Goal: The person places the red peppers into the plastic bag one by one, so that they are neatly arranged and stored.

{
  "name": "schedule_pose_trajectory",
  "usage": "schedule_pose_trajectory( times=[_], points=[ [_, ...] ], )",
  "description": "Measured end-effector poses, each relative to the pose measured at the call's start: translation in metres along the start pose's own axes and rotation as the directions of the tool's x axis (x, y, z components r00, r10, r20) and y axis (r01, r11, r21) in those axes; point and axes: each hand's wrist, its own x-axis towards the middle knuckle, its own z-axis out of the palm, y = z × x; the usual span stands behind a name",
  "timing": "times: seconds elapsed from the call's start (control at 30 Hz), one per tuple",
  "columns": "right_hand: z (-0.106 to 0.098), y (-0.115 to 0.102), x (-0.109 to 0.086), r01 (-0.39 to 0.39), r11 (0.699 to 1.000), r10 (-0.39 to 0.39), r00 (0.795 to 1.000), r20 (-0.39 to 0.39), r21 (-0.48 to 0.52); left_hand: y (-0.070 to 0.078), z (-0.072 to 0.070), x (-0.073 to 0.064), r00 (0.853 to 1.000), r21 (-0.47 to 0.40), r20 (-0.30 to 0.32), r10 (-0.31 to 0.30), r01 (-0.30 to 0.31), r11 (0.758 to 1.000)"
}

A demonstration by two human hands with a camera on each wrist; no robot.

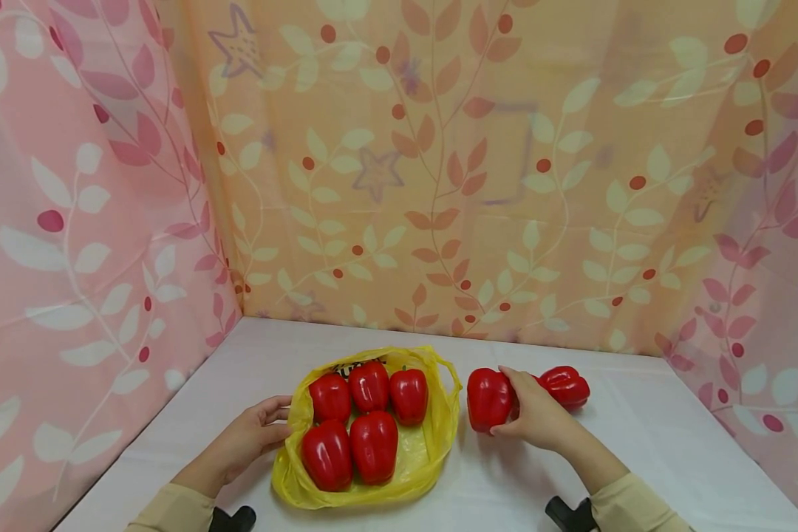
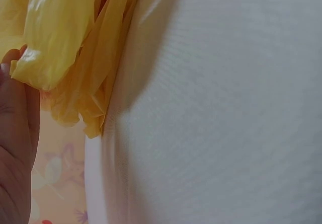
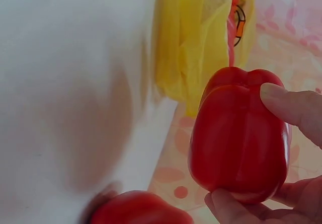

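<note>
A yellow plastic bag stands with its mouth spread wide and several red bell peppers inside. My left hand grips its left rim; in the left wrist view the fingertips meet a fold of the yellow plastic. To the right of the bag, my right hand holds another red bell pepper, thumb on one side and fingers on the other. The right wrist view shows this bell pepper off the table, close to the bag's side.
One more red bell pepper lies on its side on the white table, behind the right hand. A patterned curtain closes off the back, with pink cloth along the left and also on the right.
</note>
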Motion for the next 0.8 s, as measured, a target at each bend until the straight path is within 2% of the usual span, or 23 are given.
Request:
schedule_pose_trajectory(
  times=[0.33,0.6,0.8],
  points=[
    [-0.003,-0.018,0.004,0.037,0.999,-0.037,0.999,-0.003,0.026,0.0,0.0,0.001,1.0,0.0,-0.01,-0.012,0.012,1.0],
    [0.007,-0.035,0.008,0.062,0.996,-0.064,0.998,0.025,0.058,0.001,0.0,0.0,1.0,-0.003,-0.008,-0.014,0.014,1.0],
    [0.015,-0.046,0.012,0.122,0.988,-0.128,0.99,0.061,0.092,0.002,-0.001,-0.001,1.0,-0.008,0.003,-0.007,0.007,1.0]
  ],
)
